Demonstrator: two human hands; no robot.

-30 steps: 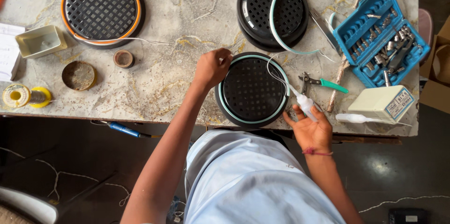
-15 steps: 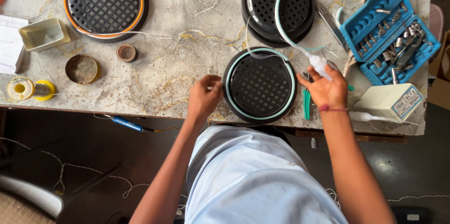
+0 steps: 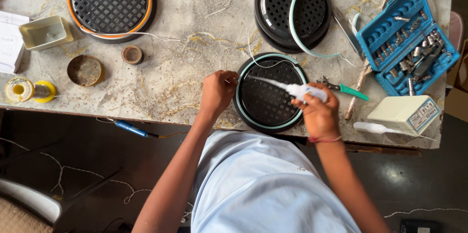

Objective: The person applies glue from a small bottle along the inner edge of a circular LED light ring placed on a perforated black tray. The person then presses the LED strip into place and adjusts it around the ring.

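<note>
Glue tube (image 3: pixel 304 91) now over black grille (image 3: pixel 270 94), clenched in right hand (image 3: pixel 317 111); left hand (image 3: pixel 218 91) gripping rim.

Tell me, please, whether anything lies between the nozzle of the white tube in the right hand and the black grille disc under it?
Nothing visible does: the right hand holds the white tube with its nozzle over the black grille disc, and the left hand rests at the disc's left rim.

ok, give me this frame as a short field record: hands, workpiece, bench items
left hand: fist at the left rim of the black round grille, touching it
right hand: holds a white nozzle tube, tip over the grille
grille: teal strip around its rim, lies on the marble bench at the near edge
right of grille: green-handled pliers, blue bit set case
far left: orange-rimmed grille
</note>
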